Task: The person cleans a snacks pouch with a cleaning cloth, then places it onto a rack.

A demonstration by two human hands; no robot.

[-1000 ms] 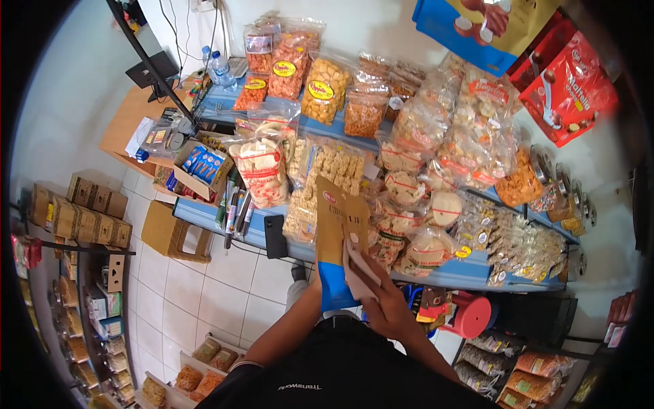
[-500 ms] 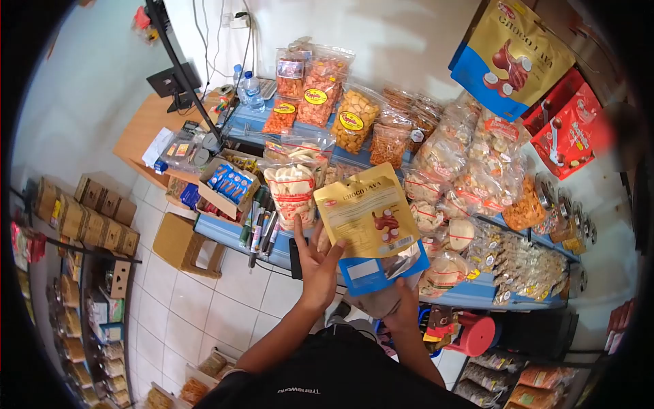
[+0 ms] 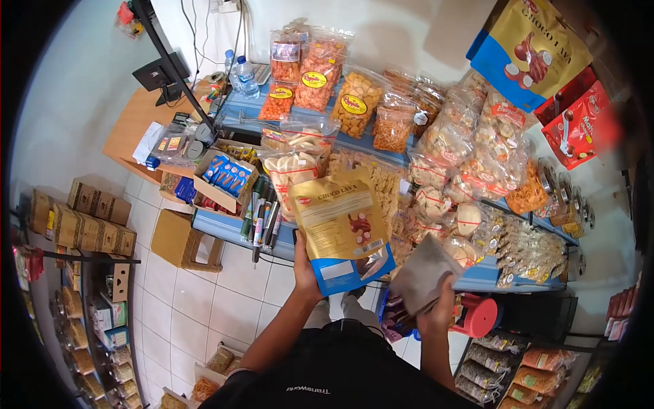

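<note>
A gold and blue Choco Lava pouch (image 3: 335,217) is upright before me, tilted slightly, its printed text and a clear window at the bottom facing me. My left hand (image 3: 305,274) grips it at its lower left edge, the fingers hidden behind it. To the right, my right hand (image 3: 439,308) is closed on a flat grey rectangular piece (image 3: 424,274), thumb on its near face. That piece is held apart from the pouch, over the front of the shelf. Bags of round white crackers (image 3: 289,167) stand just behind the pouch.
Snack bags (image 3: 315,78) line the blue-edged shelf (image 3: 211,223). A box of blue packets (image 3: 225,178) and several markers (image 3: 259,215) sit at left. Another Choco Lava pouch (image 3: 535,51) hangs upper right. Below are a red stool (image 3: 480,315) and a cardboard box (image 3: 178,240).
My left hand has moved the pouch left and now grips its edge instead of touching its front. My right hand has drawn the grey piece out from behind the pouch to the right.
</note>
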